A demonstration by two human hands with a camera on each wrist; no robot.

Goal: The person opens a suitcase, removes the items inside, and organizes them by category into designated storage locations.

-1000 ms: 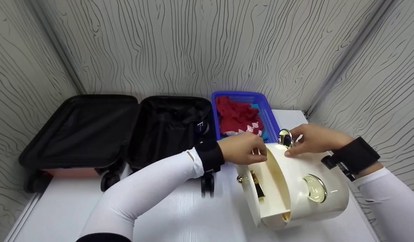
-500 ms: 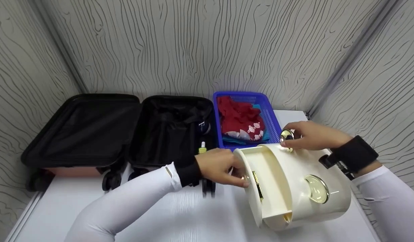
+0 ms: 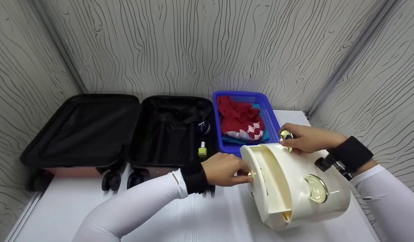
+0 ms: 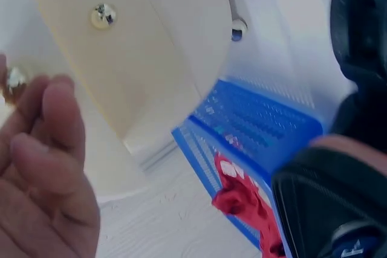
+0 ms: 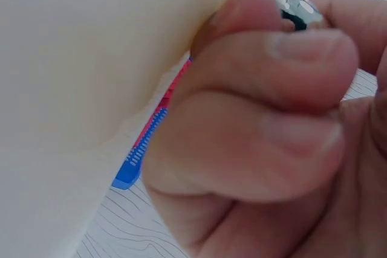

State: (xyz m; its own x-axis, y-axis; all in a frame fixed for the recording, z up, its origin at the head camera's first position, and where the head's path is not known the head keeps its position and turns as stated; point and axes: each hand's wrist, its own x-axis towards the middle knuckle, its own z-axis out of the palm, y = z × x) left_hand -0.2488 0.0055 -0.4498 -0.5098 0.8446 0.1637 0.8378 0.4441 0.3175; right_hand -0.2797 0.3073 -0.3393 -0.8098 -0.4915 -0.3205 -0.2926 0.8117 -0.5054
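Observation:
In the head view a cream storage box (image 3: 311,188) with rounded sides lies at the right, its top drawer (image 3: 272,185) partly pulled out. My left hand (image 3: 223,169) pinches the small gold knob (image 3: 250,175) on the drawer front; in the left wrist view the fingers are around the knob (image 4: 16,78). The right hand (image 3: 309,137) grips a round gold-rimmed piece (image 3: 286,135) standing up from the box. In the right wrist view, curled fingers (image 5: 254,107) hide part of that shiny piece (image 5: 296,10). A gold-coloured fitting shows inside the drawer.
An open black-lined suitcase (image 3: 133,134) lies at the left, holding a yellow-green bottle with a white cap (image 3: 202,150) and a dark round item (image 3: 202,127). Behind the box stands a blue basket (image 3: 270,116) with red and teal clothes (image 3: 238,116). Walls enclose the white table (image 3: 180,215).
My left hand has come down from above the drawer to its knob, and the drawer has slid partway into the box. The right hand has closed further round the gold-rimmed piece.

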